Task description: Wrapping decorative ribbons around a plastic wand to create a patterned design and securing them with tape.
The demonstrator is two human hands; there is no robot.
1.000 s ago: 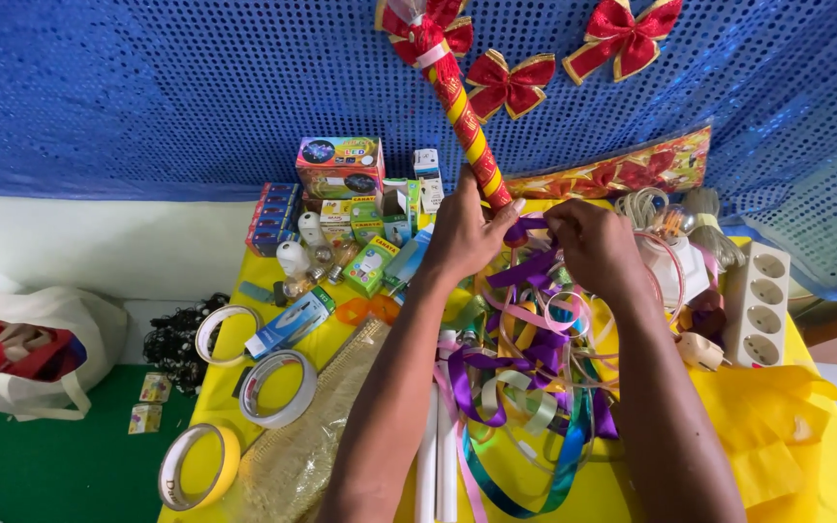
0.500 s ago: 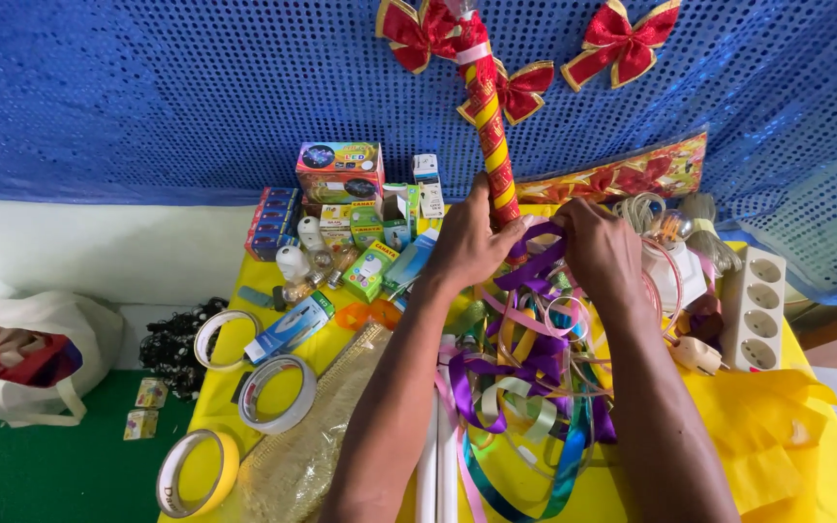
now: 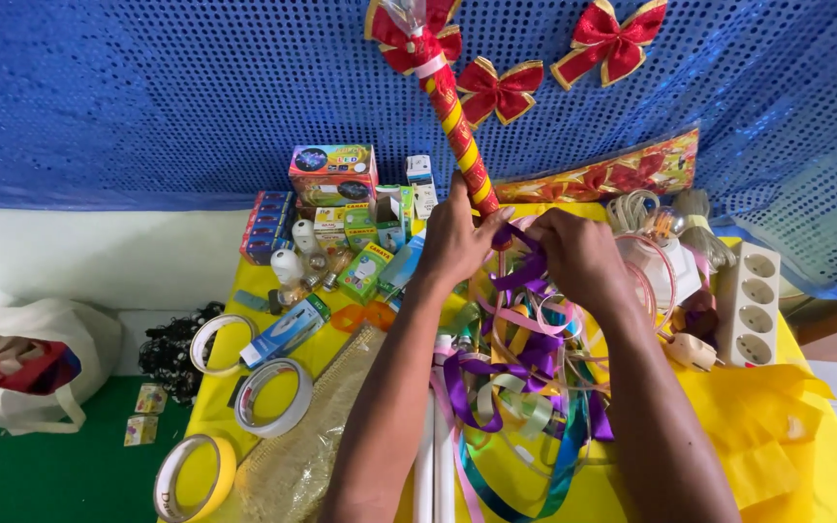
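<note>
A stick wrapped in red and gold spiral paper [image 3: 449, 111] rises at a tilt from between my hands, with a red bow and clear wrap at its top. My left hand [image 3: 457, 242] grips the stick near its lower end. My right hand [image 3: 578, 254] pinches a purple ribbon [image 3: 525, 266] against the stick's base. Below my hands lies a tangled heap of purple, pink, green and blue ribbons [image 3: 515, 387] on the yellow table [image 3: 787, 436].
Small boxes [image 3: 333, 172], bulbs [image 3: 288, 266] and a tube lie at the table's back left. Tape rolls [image 3: 273, 397] sit at the left edge. A white power strip [image 3: 750, 300] and cables lie right. Red bows [image 3: 612, 39] hang on the blue sequin cloth. A white bag [image 3: 21, 373] sits on the green floor.
The stick has tilted further left at its top. My hands have closed in on its base with the purple ribbon.
</note>
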